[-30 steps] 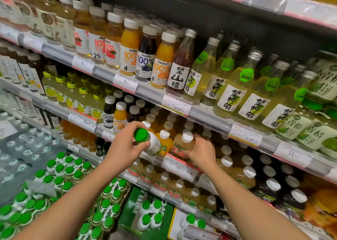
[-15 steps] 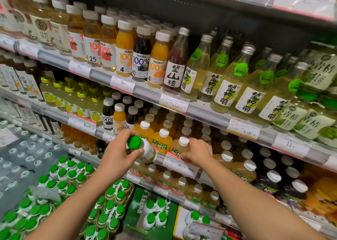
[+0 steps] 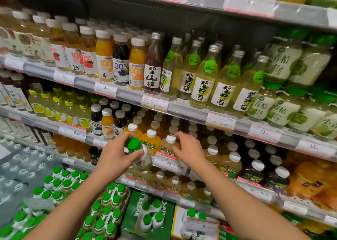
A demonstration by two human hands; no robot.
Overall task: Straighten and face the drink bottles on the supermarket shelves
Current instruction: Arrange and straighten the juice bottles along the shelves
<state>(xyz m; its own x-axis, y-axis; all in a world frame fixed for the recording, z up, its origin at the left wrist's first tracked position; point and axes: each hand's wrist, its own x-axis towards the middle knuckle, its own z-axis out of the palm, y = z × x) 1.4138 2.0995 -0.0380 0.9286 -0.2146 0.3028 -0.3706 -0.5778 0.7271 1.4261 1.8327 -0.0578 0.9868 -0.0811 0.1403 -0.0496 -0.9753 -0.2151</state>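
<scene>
1. The left hand [image 3: 116,157] grips a white bottle with a green cap [image 3: 140,154], fingers curled round its shoulder and neck, held tilted just in front of the price rail [image 3: 169,162].
2. The right hand [image 3: 189,150] reaches over that rail, fingers bent at the neck of a white-capped juice bottle [image 3: 169,145] in the front row; whether it truly pinches it I cannot tell.
3. Both bottles look like stiff plastic, full and moderately heavy, with smooth, possibly slippery sides.
4. Taking hold at the ridged cap or the neck should suit turning a label forward; the body suits lifting.
</scene>
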